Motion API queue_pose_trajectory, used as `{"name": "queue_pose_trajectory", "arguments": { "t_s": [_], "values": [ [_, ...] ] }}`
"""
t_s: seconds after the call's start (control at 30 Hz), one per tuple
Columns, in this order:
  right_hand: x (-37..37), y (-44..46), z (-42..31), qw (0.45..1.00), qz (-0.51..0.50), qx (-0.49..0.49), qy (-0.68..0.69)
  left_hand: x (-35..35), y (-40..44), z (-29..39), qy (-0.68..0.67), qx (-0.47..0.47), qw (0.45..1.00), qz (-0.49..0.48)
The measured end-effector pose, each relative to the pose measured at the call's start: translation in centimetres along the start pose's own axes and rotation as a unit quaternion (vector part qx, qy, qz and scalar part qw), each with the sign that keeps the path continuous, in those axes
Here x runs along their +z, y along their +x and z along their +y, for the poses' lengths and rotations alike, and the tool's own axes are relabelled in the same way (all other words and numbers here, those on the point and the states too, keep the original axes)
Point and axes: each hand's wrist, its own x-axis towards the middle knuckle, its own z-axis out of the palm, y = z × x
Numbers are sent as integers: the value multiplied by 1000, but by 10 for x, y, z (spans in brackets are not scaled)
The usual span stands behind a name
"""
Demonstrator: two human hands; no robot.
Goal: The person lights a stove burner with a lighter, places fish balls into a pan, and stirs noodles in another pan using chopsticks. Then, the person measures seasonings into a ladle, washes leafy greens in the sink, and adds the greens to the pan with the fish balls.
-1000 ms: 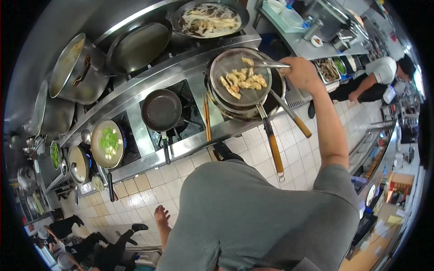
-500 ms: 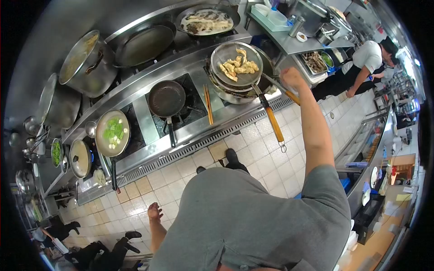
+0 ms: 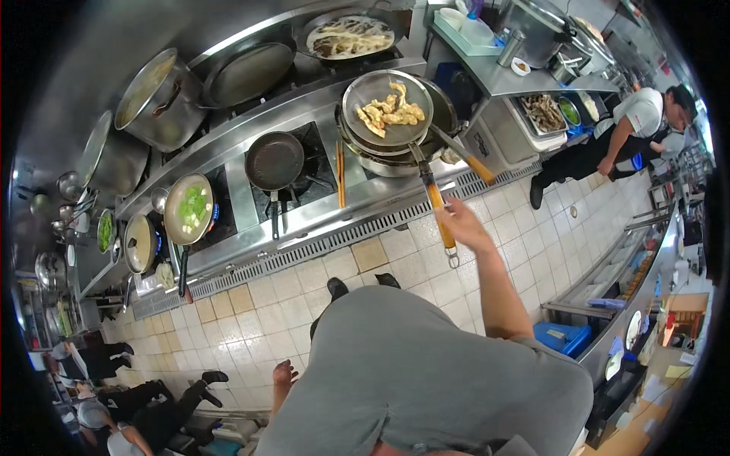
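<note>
A wire strainer (image 3: 363, 91) with golden battered pieces (image 3: 394, 112) in it rests across the pots at the right end of the stove. My right hand (image 3: 464, 226) is at its wooden handle (image 3: 435, 199), fingers stretched out beside or touching the wood, not wrapped round it. Just above lies a second wooden handle (image 3: 480, 170), belonging to a utensil partly hidden under the strainer. My left hand (image 3: 284, 374) hangs low by my side, fingers loosely bent and apart, holding nothing. Left of the strainer are long chopsticks (image 3: 340, 176) and a small black frying pan (image 3: 274, 161).
A pan of green vegetables (image 3: 190, 209) sits over a blue flame, beside a lidded pan (image 3: 140, 243). Behind are a tall pot (image 3: 163, 114), a dark wok (image 3: 251, 74) and a wok of foaming oil (image 3: 351, 36). A co-worker (image 3: 631, 133) stands at right; others are lower left.
My right hand has moved down and left, from beside the second wooden handle to the strainer's handle, and its fingers have opened. My left hand has dropped slightly. The view has shifted a little.
</note>
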Motion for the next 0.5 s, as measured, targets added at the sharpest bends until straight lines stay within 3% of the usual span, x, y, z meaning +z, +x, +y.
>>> {"name": "queue_pose_trajectory", "arguments": {
  "t_s": [0.03, 0.07, 0.1, 0.17, 0.23, 0.3, 0.5],
  "values": [
    [14, 2, 3, 973, -52, 106, 196, 17, -2, 1, 27, 32, 999, 3],
    [26, 1, 7, 893, -103, 212, 383, 25, -6, 4, 55, 50, 997, 0],
    [27, 3, 8, 890, -108, 216, 387, 34, -14, 10, 83, 68, 994, -3],
    [21, 2, 1, 830, -195, 162, 497, 63, -50, 50, 109, 71, 991, 12],
    [5, -5, -23, 820, -185, 171, 513, 74, -54, 71, 106, 66, 992, 32],
    [-3, -4, -26, 813, -182, 178, 523, 76, -40, 74, -3, 65, 992, 110],
    [-2, -4, 15, 809, -212, 174, 521, 84, -58, 78, -27, 105, 985, 132]
  ]
}}
